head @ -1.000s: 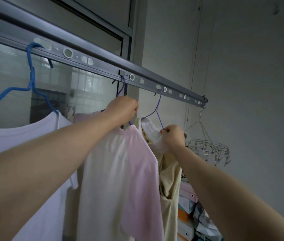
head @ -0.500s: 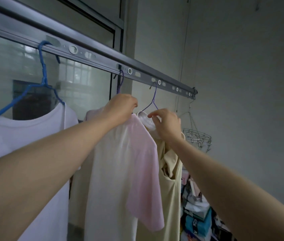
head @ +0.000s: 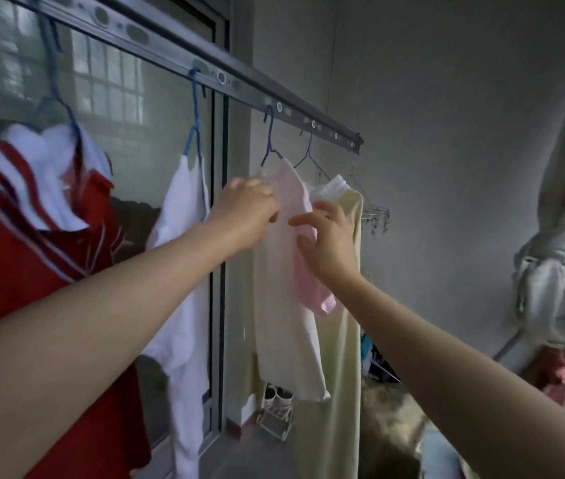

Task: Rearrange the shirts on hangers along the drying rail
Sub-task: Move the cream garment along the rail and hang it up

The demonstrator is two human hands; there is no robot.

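Your two hands meet at the pink-sleeved shirt [head: 284, 305], which hangs on a purple hanger [head: 269, 146] from the drying rail [head: 250, 91], the third garment from the left. Your left hand [head: 243, 209] is at the shoulder of this shirt, just under the hanger, and its fingers are curled in and grip the cloth there. Your right hand [head: 326, 236] lies against the pink sleeve, with the forefinger stretched toward the left hand and the other fingers bent a little. I cannot tell if it pinches the sleeve or only touches it.

To the left on the same rail hang a white shirt [head: 184, 271] on a blue hanger [head: 195, 126], and further left a red shirt [head: 15, 254] with a white collar. To the right, just beside the pink-sleeved shirt and partly behind your right hand, hangs a long pale yellow garment [head: 343, 340]. Behind it, near the end of the rail, is a round metal clip hanger [head: 376, 216]. A pair of shoes [head: 277, 395] stands on the floor below.
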